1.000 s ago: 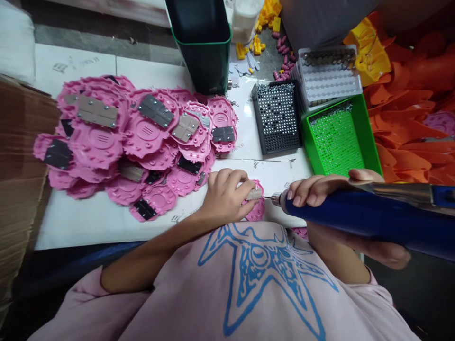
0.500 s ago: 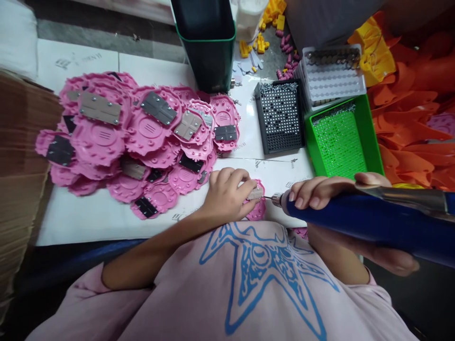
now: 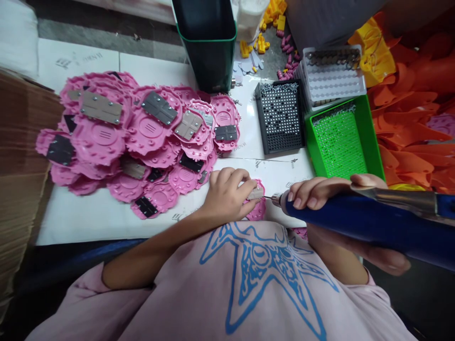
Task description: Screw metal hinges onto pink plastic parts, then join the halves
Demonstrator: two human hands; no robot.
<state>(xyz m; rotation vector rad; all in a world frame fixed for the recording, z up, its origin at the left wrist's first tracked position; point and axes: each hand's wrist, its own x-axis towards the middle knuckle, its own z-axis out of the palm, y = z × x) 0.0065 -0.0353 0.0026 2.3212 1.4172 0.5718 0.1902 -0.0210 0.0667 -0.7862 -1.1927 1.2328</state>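
Left hand holding pink piece, right hand gripping blue power screwdriver — bit at beige plate

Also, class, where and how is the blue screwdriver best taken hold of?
Probably take the blue screwdriver around its thick barrel, coming from the right, as the right hand does. The barrel is long and rounded, held sideways, with its thin bit pointing left towards the pink part, so the fingers should stay behind the metal collar.

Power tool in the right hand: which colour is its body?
The body of the power tool is dark blue, best seen in the head view.
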